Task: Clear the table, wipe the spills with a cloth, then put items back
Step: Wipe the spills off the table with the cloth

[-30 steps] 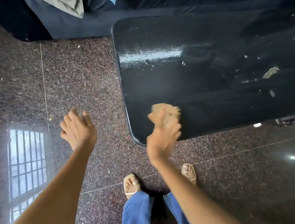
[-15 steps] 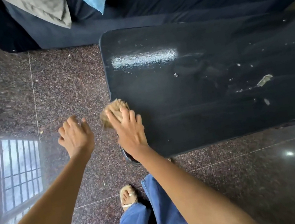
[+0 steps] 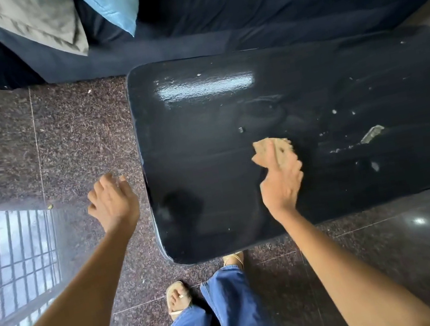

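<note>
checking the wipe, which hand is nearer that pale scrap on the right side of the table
Right. The right hand presses the cloth on the table, just left of the pale scrap. The left hand hangs over the floor, off the table's left edge.

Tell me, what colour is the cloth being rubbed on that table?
Tan, a light sandy brown. The cloth shows in the head view, under the right hand on the glossy black table.
</note>
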`<control>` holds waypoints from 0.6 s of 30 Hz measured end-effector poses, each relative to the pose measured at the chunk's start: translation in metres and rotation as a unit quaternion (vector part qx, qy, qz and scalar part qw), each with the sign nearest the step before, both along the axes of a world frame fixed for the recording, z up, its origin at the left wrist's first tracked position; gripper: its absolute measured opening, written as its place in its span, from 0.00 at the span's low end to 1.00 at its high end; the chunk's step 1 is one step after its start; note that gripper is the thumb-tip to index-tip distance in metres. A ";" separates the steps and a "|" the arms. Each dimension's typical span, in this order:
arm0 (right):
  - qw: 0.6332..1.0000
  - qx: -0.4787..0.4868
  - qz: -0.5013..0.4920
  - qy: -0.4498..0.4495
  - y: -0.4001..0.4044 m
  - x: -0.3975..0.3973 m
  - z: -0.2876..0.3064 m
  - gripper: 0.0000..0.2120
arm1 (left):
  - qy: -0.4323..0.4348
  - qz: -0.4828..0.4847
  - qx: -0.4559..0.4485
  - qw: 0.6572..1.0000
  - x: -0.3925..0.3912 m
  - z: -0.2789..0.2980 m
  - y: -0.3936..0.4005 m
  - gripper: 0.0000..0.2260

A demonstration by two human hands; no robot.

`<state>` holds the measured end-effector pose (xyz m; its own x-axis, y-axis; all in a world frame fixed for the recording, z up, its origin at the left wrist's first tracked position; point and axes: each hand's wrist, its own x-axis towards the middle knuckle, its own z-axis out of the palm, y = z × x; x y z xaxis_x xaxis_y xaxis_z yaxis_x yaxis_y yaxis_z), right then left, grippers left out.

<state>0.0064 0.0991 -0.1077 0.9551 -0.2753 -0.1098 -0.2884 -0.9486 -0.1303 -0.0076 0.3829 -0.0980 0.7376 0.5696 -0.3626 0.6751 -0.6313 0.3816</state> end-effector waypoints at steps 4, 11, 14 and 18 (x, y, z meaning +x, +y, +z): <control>0.986 0.040 -0.162 -0.023 0.036 0.007 -0.004 0.37 | -0.010 -0.018 -0.008 1.000 0.012 0.005 -0.012 0.17; 0.985 0.062 0.162 -0.008 0.144 -0.040 0.005 0.36 | -0.003 -0.049 0.007 0.999 -0.003 0.007 -0.010 0.18; 0.946 0.029 0.321 -0.017 0.111 -0.031 -0.002 0.36 | -0.007 -0.051 0.008 0.999 -0.008 0.009 -0.016 0.17; 0.958 0.039 0.283 -0.026 0.026 -0.005 0.008 0.38 | -0.006 -0.063 0.034 0.997 -0.004 0.015 -0.029 0.16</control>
<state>0.0010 0.1252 -0.1000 0.9537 0.2950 -0.0577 0.2777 -0.9382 -0.2065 -0.0116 0.3536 -0.0835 0.8085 0.4957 -0.3173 0.5851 -0.7355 0.3417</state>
